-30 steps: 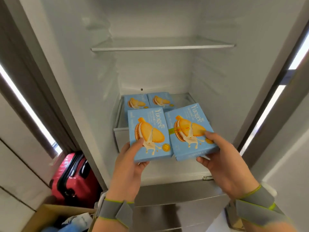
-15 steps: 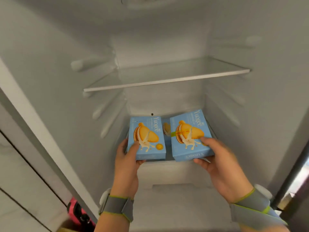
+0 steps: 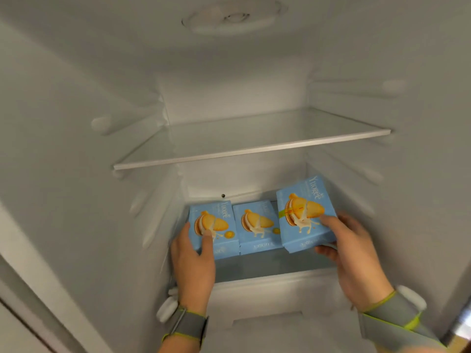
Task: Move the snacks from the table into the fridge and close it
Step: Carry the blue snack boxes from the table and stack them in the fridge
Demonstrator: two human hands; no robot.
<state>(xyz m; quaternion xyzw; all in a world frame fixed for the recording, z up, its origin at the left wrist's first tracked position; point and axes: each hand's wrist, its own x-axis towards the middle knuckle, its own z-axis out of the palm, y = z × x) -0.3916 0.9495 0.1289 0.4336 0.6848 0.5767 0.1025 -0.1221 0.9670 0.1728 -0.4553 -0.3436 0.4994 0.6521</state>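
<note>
Three light-blue snack boxes with a sandwich biscuit printed on them are inside the open fridge, on its lower shelf [image 3: 267, 266]. My left hand [image 3: 193, 261] grips the left box [image 3: 216, 225], thumb across its front, at the shelf's left side. A second box [image 3: 257, 228] lies flat in the middle, untouched. My right hand [image 3: 354, 253] holds the right box [image 3: 303, 212], tilted up and raised a little above the shelf, thumb on its face and fingers underneath.
A bare glass shelf [image 3: 249, 149] spans the fridge above the boxes. White fridge walls close in on both sides, and a white drawer front [image 3: 267, 296] sits below the lower shelf. The fridge ceiling carries a round lamp housing [image 3: 232, 19].
Both hands have carried their boxes deeper into the fridge and spread them apart, left box to the left, right box to the right. A box lying behind them now shows between.
</note>
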